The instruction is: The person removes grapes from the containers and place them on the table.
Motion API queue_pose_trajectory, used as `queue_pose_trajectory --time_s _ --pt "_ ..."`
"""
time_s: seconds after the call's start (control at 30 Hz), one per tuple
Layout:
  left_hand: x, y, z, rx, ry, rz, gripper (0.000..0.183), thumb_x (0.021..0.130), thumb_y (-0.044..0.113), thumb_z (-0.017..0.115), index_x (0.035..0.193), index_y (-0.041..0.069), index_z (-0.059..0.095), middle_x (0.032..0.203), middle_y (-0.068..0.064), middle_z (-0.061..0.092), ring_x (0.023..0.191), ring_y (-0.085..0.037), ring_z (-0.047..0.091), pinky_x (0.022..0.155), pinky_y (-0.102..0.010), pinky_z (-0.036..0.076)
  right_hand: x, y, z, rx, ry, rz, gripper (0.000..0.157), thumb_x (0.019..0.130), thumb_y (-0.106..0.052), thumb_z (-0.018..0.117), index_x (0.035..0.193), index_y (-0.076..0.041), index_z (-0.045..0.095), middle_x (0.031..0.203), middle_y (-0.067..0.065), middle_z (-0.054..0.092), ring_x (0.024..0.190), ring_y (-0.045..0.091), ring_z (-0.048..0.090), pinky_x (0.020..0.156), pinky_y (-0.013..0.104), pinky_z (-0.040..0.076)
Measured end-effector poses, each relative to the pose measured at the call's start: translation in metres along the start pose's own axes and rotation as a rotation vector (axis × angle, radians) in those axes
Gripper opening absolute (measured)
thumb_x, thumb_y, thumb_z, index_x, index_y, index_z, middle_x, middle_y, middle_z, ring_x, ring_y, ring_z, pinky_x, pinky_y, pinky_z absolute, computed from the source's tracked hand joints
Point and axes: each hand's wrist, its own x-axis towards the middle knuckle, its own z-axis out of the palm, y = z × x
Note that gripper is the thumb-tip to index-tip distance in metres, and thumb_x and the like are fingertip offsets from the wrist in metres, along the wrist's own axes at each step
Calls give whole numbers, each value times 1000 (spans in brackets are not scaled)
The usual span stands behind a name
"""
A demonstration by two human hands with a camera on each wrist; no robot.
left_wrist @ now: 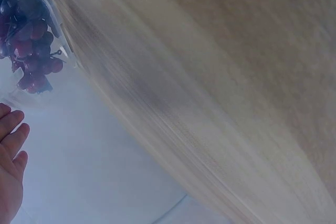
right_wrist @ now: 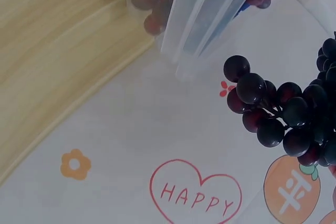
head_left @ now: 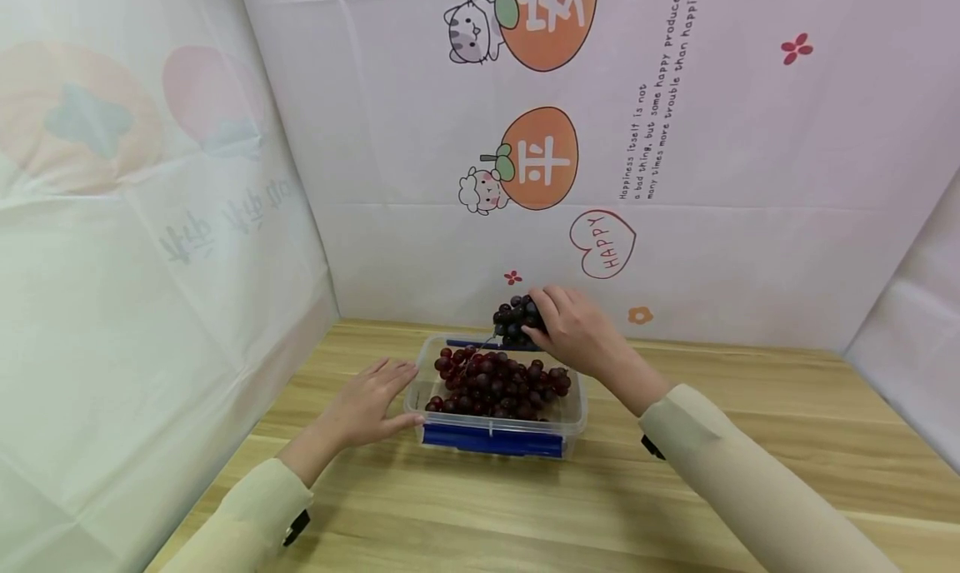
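My right hand (head_left: 576,333) holds a bunch of dark, nearly black grapes (head_left: 514,320) above the far right part of a clear plastic box (head_left: 581,411). That bunch fills the right side of the right wrist view, where only a bit of the hand shows at the edge. Inside the box lie dark red grapes (head_left: 501,383) on their stems. With its fingers extended and thumb spread, my left hand (head_left: 369,406) rests at the box's left side. In the left wrist view its fingers (left_wrist: 14,139) look relaxed and hold nothing.
Blue clasps (head_left: 491,440) run along the box's long sides. Under it is a wood-grain tabletop (head_left: 360,506). A white printed sheet (head_left: 742,265) stands behind the table, with white sheets also at left (head_left: 150,348) and right.
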Motion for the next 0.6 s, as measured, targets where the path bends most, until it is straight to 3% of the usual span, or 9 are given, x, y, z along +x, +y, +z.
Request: queue_pose_trajectory --time_s 0.3,0.47,0.6 --pt "-1 -1 0 2 2 -1 77 92 55 58 140 -4 48 140 -19 50 131 -34 45 114 -49 27 -9 15 -8 -27 -1 35 50 95 -34 61 118 11 54 97 22 60 76 33 61 62 41 57" --pt "0 -1 1 10 3 2 78 92 57 56 140 -4 48 140 -19 51 131 -33 45 114 -48 27 -17 26 -13 -38 20 79 51 90 -31 64 116 12 54 95 24 59 72 36 60 55 43 55" --pt "0 -1 2 16 3 1 78 92 57 56 140 -4 48 139 -19 51 131 -33 45 114 -48 27 -25 37 -15 -35 33 95 50 91 -29 62 115 14 53 92 25 57 71 37 58 57 46 55"
